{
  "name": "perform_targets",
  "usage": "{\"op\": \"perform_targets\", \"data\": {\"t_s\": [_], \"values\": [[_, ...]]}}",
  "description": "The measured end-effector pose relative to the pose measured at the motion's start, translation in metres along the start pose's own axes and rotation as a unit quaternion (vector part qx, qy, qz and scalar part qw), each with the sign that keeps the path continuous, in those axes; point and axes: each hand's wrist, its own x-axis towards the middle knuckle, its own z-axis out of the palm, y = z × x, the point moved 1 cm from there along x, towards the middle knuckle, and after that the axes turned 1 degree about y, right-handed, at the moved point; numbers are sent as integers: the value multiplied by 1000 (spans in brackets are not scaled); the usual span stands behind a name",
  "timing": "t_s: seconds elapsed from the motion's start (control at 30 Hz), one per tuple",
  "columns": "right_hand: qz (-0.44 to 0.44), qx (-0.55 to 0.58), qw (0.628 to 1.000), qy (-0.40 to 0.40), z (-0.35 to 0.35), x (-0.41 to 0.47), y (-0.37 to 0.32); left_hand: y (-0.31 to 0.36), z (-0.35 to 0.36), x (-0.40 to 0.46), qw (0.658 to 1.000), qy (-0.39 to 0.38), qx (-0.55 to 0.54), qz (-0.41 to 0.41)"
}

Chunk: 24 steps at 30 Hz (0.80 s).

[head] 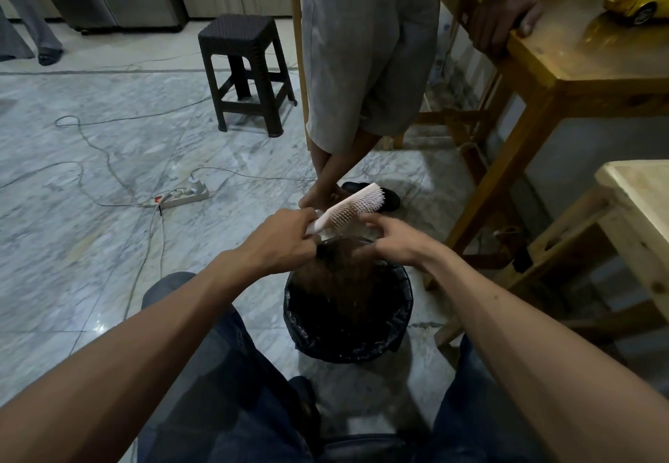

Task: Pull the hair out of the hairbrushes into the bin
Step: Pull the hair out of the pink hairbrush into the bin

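Observation:
A pale pink hairbrush (353, 203) with white bristles is held above the bin, its head pointing up and to the right. My left hand (286, 238) grips its handle. My right hand (394, 239) is just under the brush head, fingers pinched on a long hank of brown hair (344, 263) that hangs down into the bin. The bin (398, 317) is round, lined with a black bag, and stands on the floor between my knees, with dark hair inside.
Another person stands right behind the bin, one hand (503, 20) on a wooden table (579, 71) at the right. A second pale table (637, 201) is nearer right. A dark stool (246, 71), a power strip (181, 198) and loose cables lie on the marble floor to the left.

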Motion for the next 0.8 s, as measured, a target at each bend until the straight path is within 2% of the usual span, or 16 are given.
{"op": "perform_targets", "data": {"t_s": [0.13,0.27,0.33,0.47,0.57,0.63,0.7,0.73,0.8], "values": [[-84,-9,996,-35,30,6,-6,13,-5,2,998,6,-62,24],[-155,116,981,30,46,-6,-22,13,-10,3,996,11,-82,26],[-131,135,979,71,49,2,-15,3,-14,2,997,24,-70,1],[-14,85,984,156,31,7,3,-21,-23,0,995,81,-41,-46],[52,98,976,189,20,4,16,-27,-26,-1,990,118,-44,-56],[56,59,984,159,19,3,15,-26,-24,0,992,107,-34,-51],[32,45,996,75,21,3,4,-23,-19,0,995,87,-16,-43],[16,70,997,28,22,3,-2,-22,-17,1,996,81,-10,-40],[-1,199,979,-44,21,6,-12,-19,-13,1,997,74,1,-35]]}}
